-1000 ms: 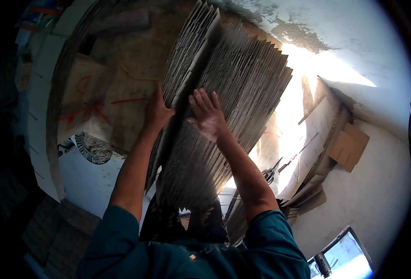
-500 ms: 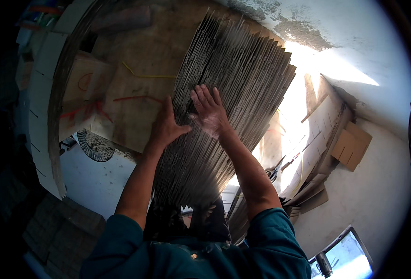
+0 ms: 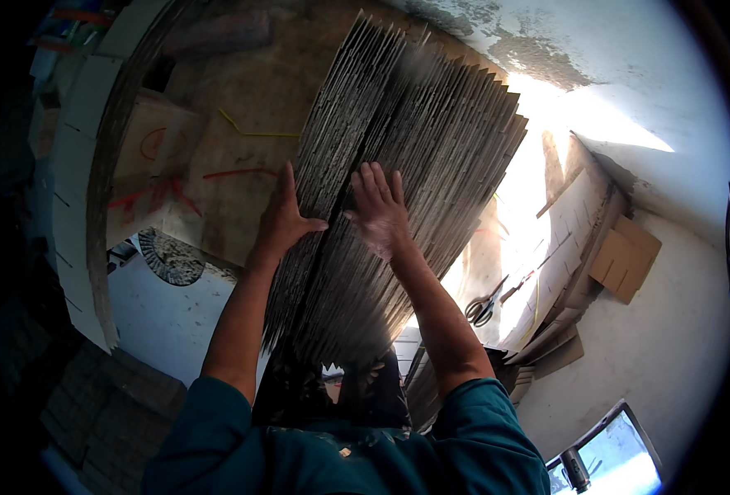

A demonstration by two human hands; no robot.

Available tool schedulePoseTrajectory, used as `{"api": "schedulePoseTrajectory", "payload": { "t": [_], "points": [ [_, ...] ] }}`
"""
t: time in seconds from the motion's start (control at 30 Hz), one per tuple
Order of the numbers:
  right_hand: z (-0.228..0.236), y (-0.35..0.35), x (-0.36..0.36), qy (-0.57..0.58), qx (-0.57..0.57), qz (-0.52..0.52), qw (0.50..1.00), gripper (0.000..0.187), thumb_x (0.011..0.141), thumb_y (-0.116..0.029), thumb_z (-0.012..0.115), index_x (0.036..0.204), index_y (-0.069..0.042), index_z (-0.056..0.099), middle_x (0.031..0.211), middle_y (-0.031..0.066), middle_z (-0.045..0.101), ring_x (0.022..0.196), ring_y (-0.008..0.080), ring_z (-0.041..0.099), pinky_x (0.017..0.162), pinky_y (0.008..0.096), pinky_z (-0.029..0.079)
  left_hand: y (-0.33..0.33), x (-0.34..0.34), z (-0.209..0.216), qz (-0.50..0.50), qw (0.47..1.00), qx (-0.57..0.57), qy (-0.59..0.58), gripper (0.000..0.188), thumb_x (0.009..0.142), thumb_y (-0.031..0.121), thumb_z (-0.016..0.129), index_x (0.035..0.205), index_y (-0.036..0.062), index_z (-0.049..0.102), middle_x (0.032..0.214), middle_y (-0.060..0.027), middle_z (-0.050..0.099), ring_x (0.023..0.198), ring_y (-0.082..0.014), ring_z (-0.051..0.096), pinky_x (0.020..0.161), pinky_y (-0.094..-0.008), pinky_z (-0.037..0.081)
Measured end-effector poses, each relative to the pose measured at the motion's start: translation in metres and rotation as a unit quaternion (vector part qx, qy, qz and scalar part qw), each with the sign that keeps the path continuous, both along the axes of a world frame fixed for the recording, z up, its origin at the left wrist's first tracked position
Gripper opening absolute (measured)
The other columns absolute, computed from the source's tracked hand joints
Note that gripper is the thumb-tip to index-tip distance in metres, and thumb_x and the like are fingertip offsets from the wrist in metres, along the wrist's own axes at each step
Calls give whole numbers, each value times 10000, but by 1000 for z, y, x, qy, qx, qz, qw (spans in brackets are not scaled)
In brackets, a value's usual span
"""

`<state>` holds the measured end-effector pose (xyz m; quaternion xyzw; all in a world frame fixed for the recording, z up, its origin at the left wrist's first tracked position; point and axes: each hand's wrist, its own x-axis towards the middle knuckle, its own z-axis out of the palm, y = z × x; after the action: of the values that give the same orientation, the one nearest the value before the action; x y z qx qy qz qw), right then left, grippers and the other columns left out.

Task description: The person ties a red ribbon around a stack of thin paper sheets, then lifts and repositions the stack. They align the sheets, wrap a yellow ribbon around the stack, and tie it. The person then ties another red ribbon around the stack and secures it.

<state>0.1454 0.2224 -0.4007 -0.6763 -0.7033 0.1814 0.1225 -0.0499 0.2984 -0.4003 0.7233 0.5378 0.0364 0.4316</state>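
Observation:
In front of me a thick bundle of cardboard sheets [image 3: 431, 140] stands with thin, jagged edges up. A dark gap runs along it and parts a narrower left section [image 3: 329, 132] from the wider right one. My left hand [image 3: 282, 219] clasps the left section, its fingers along the outer side and its thumb reaching across to the gap. Flat on the right section lies my right hand [image 3: 380, 216], fingers stretched upward and thumb pointing toward the gap. The lower parts of the sheets are hidden.
The bundle rests on a brown board surface [image 3: 249, 91] with a yellow strap [image 3: 266, 134] and a red strap [image 3: 237, 173]. Scissors [image 3: 482, 310] lie to the right, beside slotted boards [image 3: 559, 247]. A cardboard piece [image 3: 625, 257] leans by the white wall. Long pale boards [image 3: 72, 190] stand left.
The left section has shifted left with my left hand, and the dark gap has widened. My right hand has moved slightly right and down. The scissors show more fully.

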Motion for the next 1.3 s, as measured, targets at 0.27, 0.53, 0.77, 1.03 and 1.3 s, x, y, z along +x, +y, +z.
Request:
{"api": "schedulePoseTrajectory", "payload": {
  "t": [0.27, 0.53, 0.77, 1.03, 1.3],
  "points": [
    [-12, -5, 3, 11, 61, -20, 998, 608, 767, -242, 682, 1264, 27, 457, 1387, 181, 379, 1347, 309, 287, 1114, 519, 189, -3, 19, 19, 17, 996, 44, 70, 1208, 557, 174, 828, 1448, 25, 27, 1460, -258, 207, 1338, -389, 263, 1086, -401, 270],
    [-14, -6, 3, 5, 50, -8, 999, 563, 815, -253, 639, 1256, 48, 458, 1399, 189, 359, 1361, 317, 251, 1114, 528, 172, -6, 29, 19, 46, 988, 113, 89, 1087, 598, 172, 783, 1443, 60, 108, 1332, -248, 363, 1183, -410, 420, 951, -464, 401],
    [-12, -6, 6, 14, 63, -13, 998, 555, 825, -255, 630, 1263, 38, 457, 1399, 181, 366, 1358, 307, 263, 1113, 527, 175, 4, 54, 36, 30, 982, 156, 98, 1073, 593, 192, 792, 1437, 46, 146, 1257, -245, 420, 1108, -408, 471, 898, -472, 435],
    [-9, -5, 7, -12, 35, 8, 999, 563, 788, -141, 617, 1295, 26, 437, 1410, 166, 367, 1362, 295, 265, 1125, 507, 178, 15, 57, 10, -13, 995, 99, 32, 1195, 546, 204, 833, 1453, 69, 66, 1414, -254, 277, 1273, -407, 338, 998, -457, 374],
    [-16, -7, 10, 16, 51, -15, 998, 547, 804, -87, 581, 1320, 1, 422, 1433, 147, 340, 1370, 276, 250, 1138, 490, 156, 9, 50, 6, -70, 993, 94, 30, 1325, 473, 299, 881, 1454, 65, 22, 1451, -276, 192, 1315, -428, 267, 1042, -473, 321]
  ]
}}
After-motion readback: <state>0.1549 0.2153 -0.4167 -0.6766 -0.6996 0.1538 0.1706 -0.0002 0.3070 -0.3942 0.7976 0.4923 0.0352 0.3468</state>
